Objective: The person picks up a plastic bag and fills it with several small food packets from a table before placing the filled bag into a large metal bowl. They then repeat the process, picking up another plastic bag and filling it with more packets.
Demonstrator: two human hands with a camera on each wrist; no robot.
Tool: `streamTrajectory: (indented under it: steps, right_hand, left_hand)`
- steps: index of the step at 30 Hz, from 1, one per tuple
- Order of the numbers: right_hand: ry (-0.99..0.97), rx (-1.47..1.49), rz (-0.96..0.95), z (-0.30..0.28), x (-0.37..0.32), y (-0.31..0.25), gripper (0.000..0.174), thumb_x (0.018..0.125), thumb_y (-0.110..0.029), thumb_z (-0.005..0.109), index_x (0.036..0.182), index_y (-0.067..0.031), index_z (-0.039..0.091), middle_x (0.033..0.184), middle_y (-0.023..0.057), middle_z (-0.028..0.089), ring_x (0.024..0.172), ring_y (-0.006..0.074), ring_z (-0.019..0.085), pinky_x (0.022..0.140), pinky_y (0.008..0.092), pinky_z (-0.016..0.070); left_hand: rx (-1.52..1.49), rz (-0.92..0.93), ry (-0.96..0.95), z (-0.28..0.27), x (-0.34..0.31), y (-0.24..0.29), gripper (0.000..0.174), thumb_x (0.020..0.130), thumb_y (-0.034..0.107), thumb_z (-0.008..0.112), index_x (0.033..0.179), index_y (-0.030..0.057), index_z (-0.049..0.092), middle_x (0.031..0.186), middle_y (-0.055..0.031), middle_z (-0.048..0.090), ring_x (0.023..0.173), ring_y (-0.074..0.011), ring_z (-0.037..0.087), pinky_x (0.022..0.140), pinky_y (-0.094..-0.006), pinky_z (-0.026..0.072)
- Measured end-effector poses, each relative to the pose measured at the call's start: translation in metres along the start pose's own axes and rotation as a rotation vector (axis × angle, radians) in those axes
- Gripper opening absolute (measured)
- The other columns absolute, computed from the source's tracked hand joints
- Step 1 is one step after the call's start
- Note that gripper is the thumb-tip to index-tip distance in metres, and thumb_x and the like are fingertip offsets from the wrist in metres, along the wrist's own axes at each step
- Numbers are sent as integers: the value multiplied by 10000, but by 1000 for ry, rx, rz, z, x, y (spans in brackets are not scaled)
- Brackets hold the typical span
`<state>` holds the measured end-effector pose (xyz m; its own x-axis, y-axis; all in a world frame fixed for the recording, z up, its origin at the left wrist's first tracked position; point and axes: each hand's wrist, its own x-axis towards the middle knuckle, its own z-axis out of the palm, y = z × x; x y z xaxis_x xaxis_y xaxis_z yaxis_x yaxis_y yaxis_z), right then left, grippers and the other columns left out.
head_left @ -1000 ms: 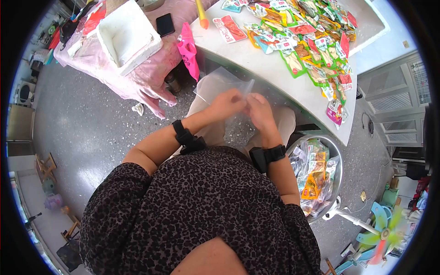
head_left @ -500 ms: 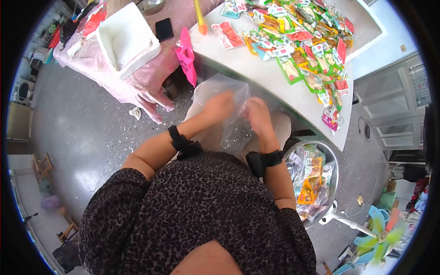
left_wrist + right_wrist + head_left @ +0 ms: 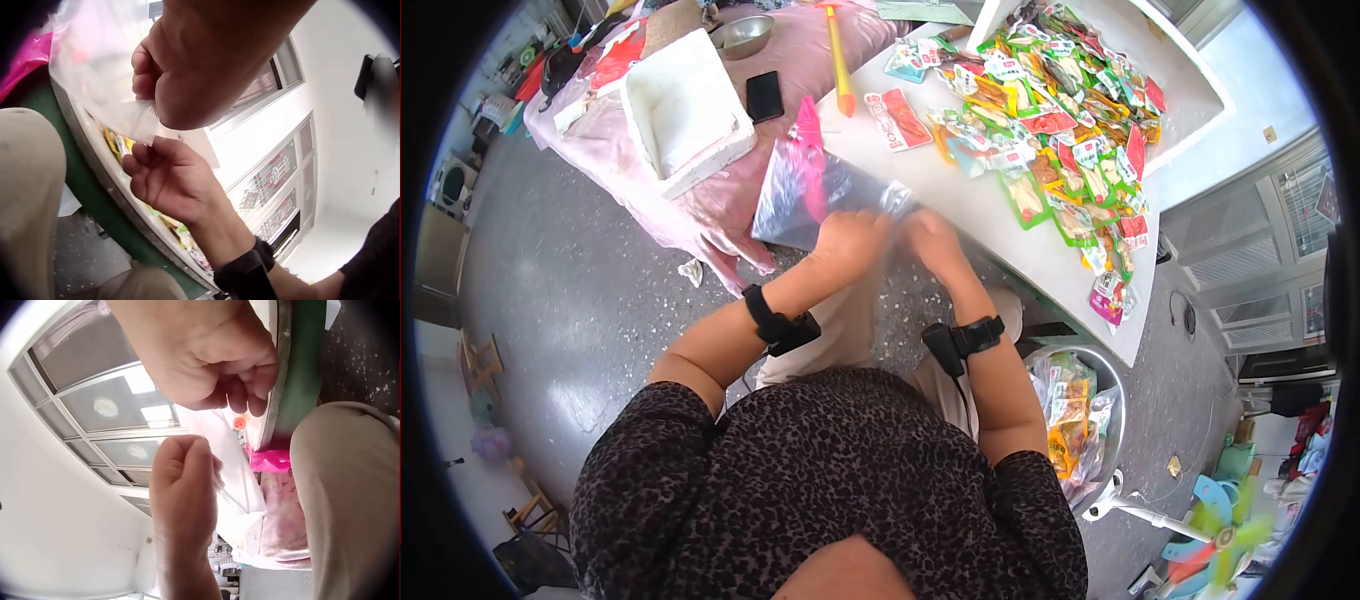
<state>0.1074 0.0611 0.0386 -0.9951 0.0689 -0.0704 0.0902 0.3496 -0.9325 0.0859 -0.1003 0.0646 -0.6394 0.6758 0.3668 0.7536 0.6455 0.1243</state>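
A clear plastic bag (image 3: 785,210) stretches out to the left from my hands, in the gap between the pink-covered table and the white table. My left hand (image 3: 855,243) grips the bag's edge, fingers curled in a fist. Close beside it, my right hand (image 3: 935,245) is slightly blurred. In the left wrist view, the right hand (image 3: 172,178) pinches a corner of the bag (image 3: 140,122) just below the left hand (image 3: 159,75). The right wrist view has the left fist (image 3: 184,481) on the bag's edge and the right hand's curled fingers above it.
Many colourful snack packets (image 3: 1060,130) cover the white table (image 3: 960,200), a foam box behind them. Right of my legs, a metal basin (image 3: 1117,400) holds bagged packets, near a fan (image 3: 1222,540). On the pink cloth lie a foam box (image 3: 685,110) and a phone (image 3: 765,97).
The clear bag has swung up and left from over my lap and now overlaps the pink bag. Both hands have shifted slightly left, and the head view has tilted up a little.
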Motion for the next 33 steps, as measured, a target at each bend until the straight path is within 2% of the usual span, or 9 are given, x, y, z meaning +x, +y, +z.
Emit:
streamTrajectory:
  steps: [3,4,7,10,13,16,20,26,33]
  right_hand:
    - [99,-61,64,-15,29,-2,180,747,-162,439,778,-9,527,683,116,561,651,189,551,606,292,424]
    - [153,-132,-10,-20,44,2,186,741,-167,444,797,-11,529,715,158,566,695,254,558,635,319,423]
    - [341,-364,-236,-30,88,1,210,734,-172,463,827,6,523,776,188,564,750,309,543,680,347,419]
    - [319,-408,-306,-26,124,-9,264,726,-202,489,860,24,517,860,207,551,830,332,516,739,357,403]
    - [197,-698,-186,-15,149,-32,364,704,-280,534,914,16,512,946,190,531,909,318,492,785,366,389]
    - [274,-927,-154,5,153,-46,459,675,-357,564,972,-14,500,998,163,512,966,311,461,796,385,384]
    - [150,-1017,-98,16,171,-24,511,658,-390,573,1006,-26,484,1014,145,504,974,292,456,777,415,387]
    - [93,-1019,-128,16,150,-10,458,639,-375,580,952,-48,510,990,137,513,961,269,467,750,425,387]
    - [37,-1043,-240,-1,76,-13,329,644,-275,576,881,-53,521,995,108,500,959,257,458,774,429,343]
  left_hand:
    - [-91,-112,-70,39,-2,-8,66,670,110,492,703,57,471,629,-112,513,560,-289,534,509,-382,428]
    - [-108,-132,-64,51,-3,-11,72,672,117,494,704,58,470,632,-113,515,559,-291,532,510,-389,426]
    - [-147,-159,-29,67,-8,-12,81,672,130,501,702,61,471,638,-114,518,557,-296,527,516,-403,420]
    - [-152,-113,48,69,-13,-14,76,661,127,508,690,67,472,633,-111,515,556,-293,523,525,-402,416]
    - [-157,-63,117,73,-14,-19,69,650,115,512,678,67,472,627,-108,510,559,-288,521,535,-392,414]
    - [-166,-47,159,74,-16,-23,70,644,108,515,677,63,474,630,-109,507,567,-285,520,545,-384,414]
    - [-190,-50,158,71,-16,-28,79,643,110,516,688,56,480,644,-113,507,578,-284,518,557,-384,413]
    - [-194,-50,132,76,-18,-30,98,638,111,516,713,51,493,646,-111,508,583,-286,517,557,-384,414]
    - [-176,-51,164,73,-21,-27,86,640,99,513,709,55,488,644,-106,512,577,-286,518,552,-386,415]
